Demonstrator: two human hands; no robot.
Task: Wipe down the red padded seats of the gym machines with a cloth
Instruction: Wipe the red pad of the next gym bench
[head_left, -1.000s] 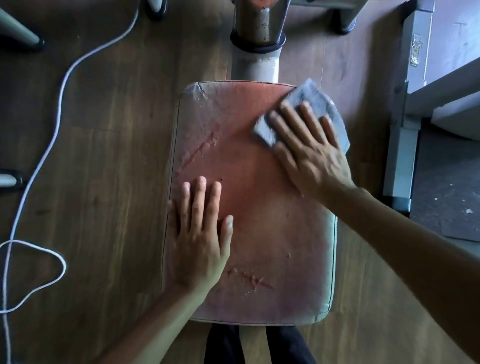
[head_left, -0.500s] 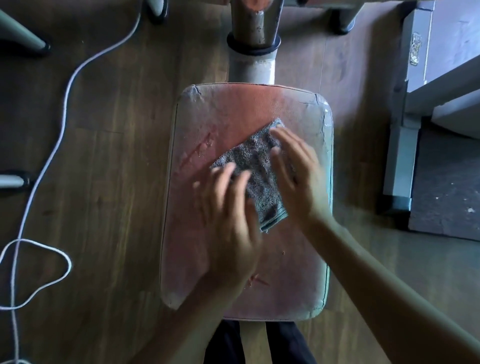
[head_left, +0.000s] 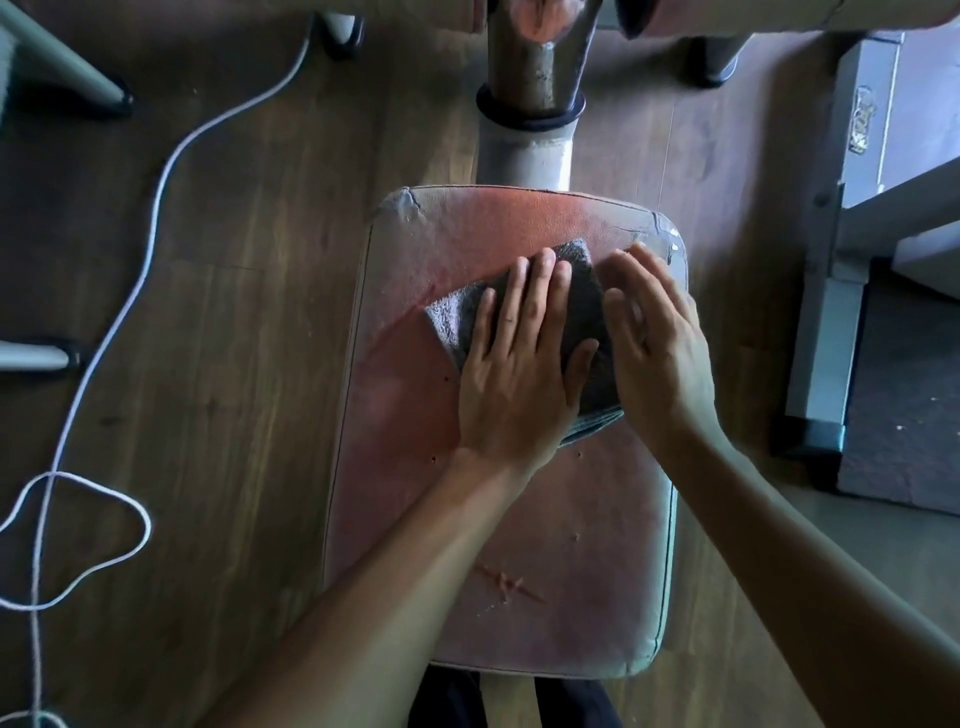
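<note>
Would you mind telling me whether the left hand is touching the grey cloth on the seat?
Touching. The head view shows the left hand lying flat on top of the cloth, pressing it down.

The red padded seat (head_left: 395, 415) sits horizontally above a wood-plank floor (head_left: 234, 312), in front of a grey support post (head_left: 524, 150). A folded grey cloth (head_left: 457, 317) lies flat on the seat's far half, towards its right edge. The seat cover shows scuffing near the front edge and cracking at both far corners. On the floor, a white cord (head_left: 152, 228) runs along the left side and forms a loop at lower left. A grey frame upright (head_left: 826, 338) stands on the right.
</note>
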